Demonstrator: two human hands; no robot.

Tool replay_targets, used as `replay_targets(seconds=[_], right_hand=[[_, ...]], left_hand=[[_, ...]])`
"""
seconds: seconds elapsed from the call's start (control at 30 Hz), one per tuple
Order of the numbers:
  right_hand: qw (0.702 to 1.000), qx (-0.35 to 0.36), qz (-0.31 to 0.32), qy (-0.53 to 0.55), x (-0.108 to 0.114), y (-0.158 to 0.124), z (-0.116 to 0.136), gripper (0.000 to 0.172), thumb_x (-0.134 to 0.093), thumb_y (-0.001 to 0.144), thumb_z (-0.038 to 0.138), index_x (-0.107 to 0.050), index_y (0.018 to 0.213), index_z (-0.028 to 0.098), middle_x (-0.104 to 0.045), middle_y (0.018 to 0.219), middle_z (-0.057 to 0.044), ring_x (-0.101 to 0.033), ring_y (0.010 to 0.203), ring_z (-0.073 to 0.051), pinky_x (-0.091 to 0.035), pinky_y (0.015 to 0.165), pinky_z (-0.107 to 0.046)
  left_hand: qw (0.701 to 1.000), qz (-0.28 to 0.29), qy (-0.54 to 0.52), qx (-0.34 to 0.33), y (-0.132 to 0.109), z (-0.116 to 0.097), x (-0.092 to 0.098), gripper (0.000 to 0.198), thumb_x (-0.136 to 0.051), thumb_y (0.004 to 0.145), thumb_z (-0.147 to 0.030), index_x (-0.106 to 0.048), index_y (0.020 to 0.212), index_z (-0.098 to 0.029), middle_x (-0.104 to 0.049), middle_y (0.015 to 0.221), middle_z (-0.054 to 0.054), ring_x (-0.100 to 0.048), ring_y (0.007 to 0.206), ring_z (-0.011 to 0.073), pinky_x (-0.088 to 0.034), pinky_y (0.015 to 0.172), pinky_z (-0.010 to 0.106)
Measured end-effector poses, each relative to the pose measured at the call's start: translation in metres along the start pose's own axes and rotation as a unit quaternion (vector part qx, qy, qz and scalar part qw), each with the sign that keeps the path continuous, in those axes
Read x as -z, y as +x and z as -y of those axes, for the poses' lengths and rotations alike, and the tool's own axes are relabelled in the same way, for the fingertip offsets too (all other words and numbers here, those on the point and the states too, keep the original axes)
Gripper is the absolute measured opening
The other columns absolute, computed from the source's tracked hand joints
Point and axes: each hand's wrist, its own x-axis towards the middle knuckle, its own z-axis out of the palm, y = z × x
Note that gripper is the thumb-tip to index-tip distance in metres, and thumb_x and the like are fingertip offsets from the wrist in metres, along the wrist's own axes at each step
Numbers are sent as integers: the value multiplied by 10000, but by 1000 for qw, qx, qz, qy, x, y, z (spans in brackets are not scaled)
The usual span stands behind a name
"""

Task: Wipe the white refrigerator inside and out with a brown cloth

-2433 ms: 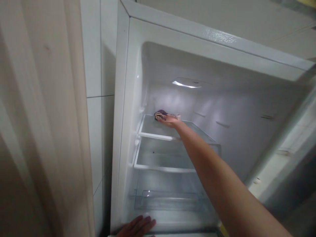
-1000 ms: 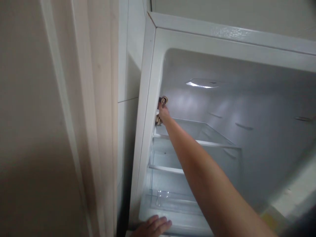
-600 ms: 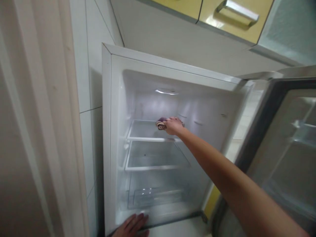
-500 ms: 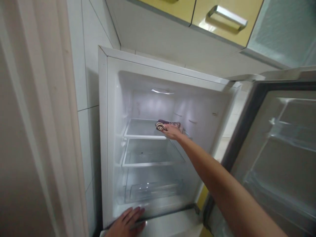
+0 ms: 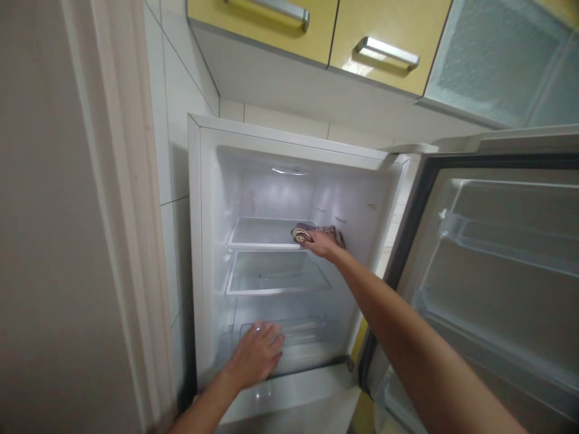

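A rolled, patterned brown and cream cloth is in my right hand, whose fingers close around it. It rests at the right end of the upper glass shelf inside the fridge. Lower down, my left hand hovers in front of the clear drawer near the fridge's bottom. Its fingers are slightly bent and apart, with nothing in them. Between the two hands sits a second glass shelf with a white rim.
The fridge door stands wide open at right, with clear door bins. Yellow cabinets with metal handles hang above. A pale door frame and a tiled wall border the left side.
My left hand has risen from the fridge's lower front edge and moved to the right. My right hand and the cloth have shifted toward the right end of the upper shelf. The view has shifted slightly.
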Motion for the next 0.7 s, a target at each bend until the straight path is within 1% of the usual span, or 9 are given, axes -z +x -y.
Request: replay_targets(seconds=[0.13, 0.23, 0.3, 0.37, 0.47, 0.53, 0.6, 0.67, 0.7], right_hand=[[993, 23, -112, 42, -30, -40, 14, 448, -574, 1044, 400, -689, 1451, 252, -673, 1482, -87, -586, 1356, -274, -411, 1182, -394], [978, -12, -202, 57, -80, -91, 22, 566, -582, 1021, 292, -570, 1587, 309, -505, 1664, -67, -472, 1482, -283, -317, 1271, -458], [983, -60, -160, 63, -117, -119, 24, 598, -567, 1017, 254, -542, 1609, 339, -467, 1693, -52, -458, 1504, -279, -304, 1287, -472], [990, -101, -57, 74, -146, -130, 22, 578, -570, 1021, 285, -555, 1595, 355, -472, 1691, -41, -440, 1538, -288, -306, 1295, -495], [988, -116, 51, 89, -163, -117, 15, 538, -533, 1055, 462, -574, 1578, 342, -482, 1687, -45, -412, 1579, -301, -295, 1309, -520], [987, -108, 70, 93, -161, -98, 8, 585, -475, 1065, 565, -575, 1581, 311, -498, 1674, -65, -431, 1573, -300, -291, 1317, -513], [987, -105, 85, 88, -157, -81, 2, 627, -462, 1059, 599, -565, 1592, 286, -488, 1680, -81, -434, 1575, -298, -290, 1323, -501], [987, -105, 92, 75, -156, -68, -2, 647, -455, 1060, 604, -532, 1619, 288, -442, 1711, -88, -405, 1596, -298, -277, 1328, -507], [988, -106, 92, 66, -157, -64, -3, 649, -447, 1065, 603, -518, 1629, 290, -425, 1720, -93, -395, 1602, -300, -275, 1327, -514]], left_hand=[[974, -127, 115, 145, 117, 34, 89, 442, -525, 1065, -216, -609, 1499, -208, -624, 1531, 174, -563, 1429, 311, -396, 1228, 509], [972, -66, 135, 182, 165, 74, 126, 568, -593, 1019, -218, -534, 1580, -153, -506, 1648, 225, -449, 1544, 371, -315, 1282, 578], [976, -25, 124, 178, 174, 98, 128, 533, -567, 1007, -167, -590, 1540, -183, -580, 1586, 215, -526, 1488, 363, -393, 1230, 562], [978, -14, 112, 174, 173, 114, 121, 549, -484, 999, -84, -631, 1506, -236, -646, 1522, 181, -604, 1414, 324, -475, 1150, 506], [980, -8, 106, 170, 168, 123, 112, 663, -408, 969, -12, -595, 1549, -273, -633, 1548, 155, -608, 1414, 293, -494, 1124, 470], [982, -19, 104, 155, 163, 121, 108, 729, -410, 954, -5, -507, 1627, -269, -543, 1645, 147, -511, 1514, 304, -414, 1220, 516], [990, -36, 91, 97, 157, 114, 98, 795, -406, 956, -11, -377, 1702, -283, -395, 1756, 106, -332, 1632, 299, -249, 1326, 558], [998, -9, 53, 35, 145, 108, 78, 755, -404, 1016, -90, -298, 1730, -313, -304, 1802, 48, -221, 1675, 260, -133, 1367, 533], [999, 21, 31, 25, 137, 105, 65, 686, -416, 1061, -183, -308, 1727, -308, -321, 1795, 46, -248, 1667, 250, -143, 1367, 509]])
